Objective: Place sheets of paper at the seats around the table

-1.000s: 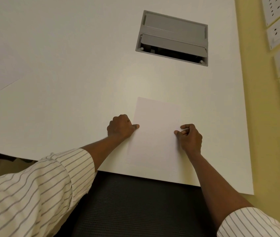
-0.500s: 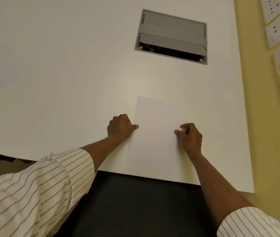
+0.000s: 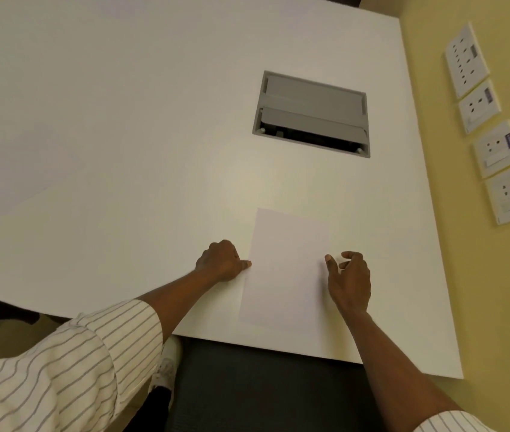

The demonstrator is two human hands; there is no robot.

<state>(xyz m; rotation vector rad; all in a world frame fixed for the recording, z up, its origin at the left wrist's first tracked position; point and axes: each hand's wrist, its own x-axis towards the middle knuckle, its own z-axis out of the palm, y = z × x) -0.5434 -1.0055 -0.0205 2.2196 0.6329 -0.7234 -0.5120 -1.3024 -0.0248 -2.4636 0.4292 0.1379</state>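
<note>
A white sheet of paper (image 3: 284, 269) lies flat on the white table (image 3: 122, 135), close to the near edge in front of me. My left hand (image 3: 221, 261) rests at the sheet's left edge, fingers curled and thumb tip pressed on the paper. At the sheet's right edge my right hand (image 3: 348, 282) has its fingers spread and lifted, holding nothing; only the thumb tip is near the paper.
A grey recessed cable box (image 3: 311, 115) with its lid open sits in the table beyond the sheet. The yellow wall with several white sockets (image 3: 493, 148) runs along the table's right edge. A dark chair seat (image 3: 263, 385) and a white shoe (image 3: 166, 366) are below the near edge.
My right hand has let go of the sheet's right edge and opened its fingers. The left hand stays at the left edge. The view has tilted down, away from the table.
</note>
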